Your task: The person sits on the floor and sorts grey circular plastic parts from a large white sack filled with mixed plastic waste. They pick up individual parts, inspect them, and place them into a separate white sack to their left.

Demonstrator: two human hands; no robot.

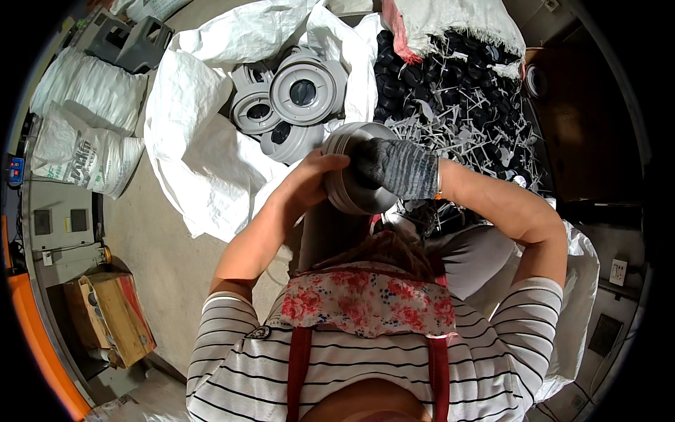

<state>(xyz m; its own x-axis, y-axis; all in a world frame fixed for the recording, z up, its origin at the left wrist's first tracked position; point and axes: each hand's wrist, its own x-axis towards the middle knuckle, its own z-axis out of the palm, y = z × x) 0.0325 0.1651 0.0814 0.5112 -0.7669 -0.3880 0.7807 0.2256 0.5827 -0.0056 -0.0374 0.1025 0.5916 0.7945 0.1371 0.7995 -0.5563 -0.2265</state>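
Note:
In front of my lap I hold a grey round plastic part [340,191] with a ridged side, tipped so its wide opening turns to the right. My bare left hand [313,176] wraps its left side, thumb on the rim. A grey knitted glove covers my right hand [403,169], whose curled fingers reach into the dark middle of the part. What they grip there is hidden. Just beyond, similar grey round parts [304,90] with dark centres lie piled in an open white woven sack [193,141].
Black round caps and thin pale plastic sprues [464,119] form a heap at the right, beneath a white sack edge [464,17]. Filled white sacks [88,148] and a grey plastic stool [133,42] stand left. A cardboard box [116,316] sits lower left.

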